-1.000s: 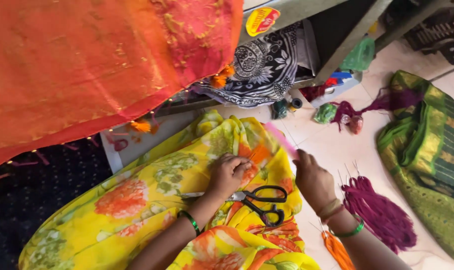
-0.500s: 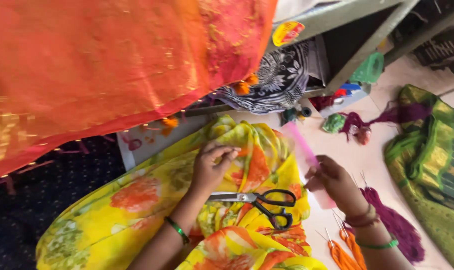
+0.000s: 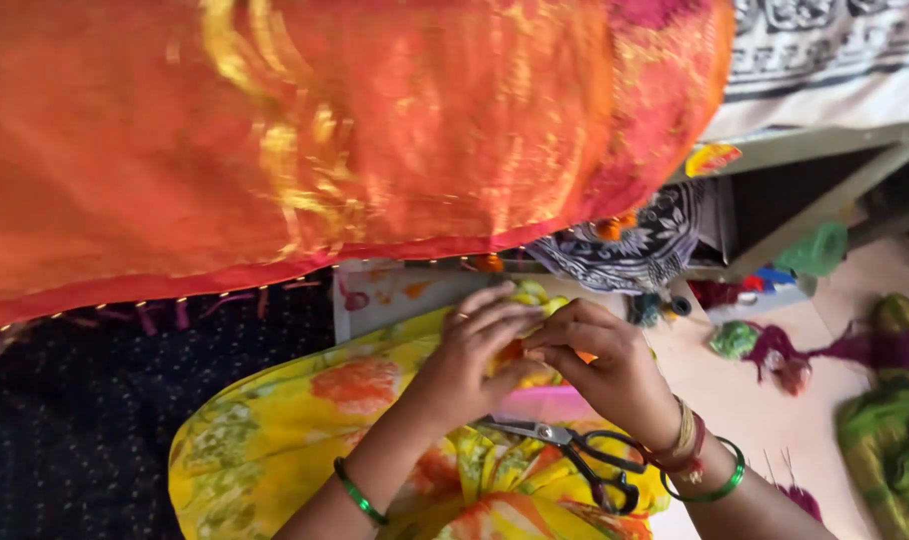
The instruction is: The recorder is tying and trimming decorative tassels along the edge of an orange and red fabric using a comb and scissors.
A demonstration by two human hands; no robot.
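Floor (image 3: 764, 400) strewn with thread; both hands' (image 3: 544, 350) grip pinches yellow cloth (image 3: 274, 440) beside scissors (image 3: 584, 455).

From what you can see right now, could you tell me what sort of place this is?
Probably a home sewing or craft corner on the floor: scissors lie on yellow flowered cloth, bundles of thread are scattered about, and orange cloth hangs above both hands.
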